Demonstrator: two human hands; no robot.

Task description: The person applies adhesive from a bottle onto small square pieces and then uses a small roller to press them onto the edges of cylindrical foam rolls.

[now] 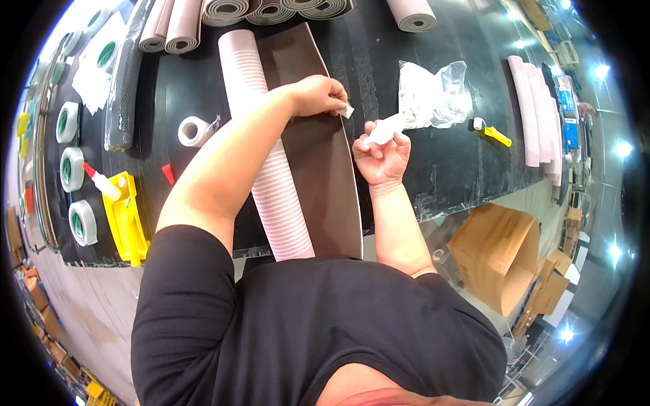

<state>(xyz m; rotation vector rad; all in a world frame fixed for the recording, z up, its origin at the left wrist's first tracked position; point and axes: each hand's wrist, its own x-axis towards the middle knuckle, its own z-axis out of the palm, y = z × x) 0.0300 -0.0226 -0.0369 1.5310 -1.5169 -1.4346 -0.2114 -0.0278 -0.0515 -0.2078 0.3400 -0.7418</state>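
Observation:
In front of me a pale pink, light-striped roll of sheet material (286,203) lies lengthwise, its dark brown underside (318,169) partly unrolled to the right. My left hand (317,96) reaches across the roll and pinches a small whitish piece (347,111) at the brown sheet's right edge. To the right of that edge, my right hand (382,159) is turned palm up, fingers curled round a crumpled white sheet (386,130). Just beyond it lies a clear plastic bag (437,95) with white contents.
More rolls (271,10) lie along the far side. On the left are tape rolls (71,169), a yellow tray (125,220) and a glue bottle (101,181). A yellow-handled tool (496,135) rests at right. An open cardboard box (487,250) stands beyond the table's near edge.

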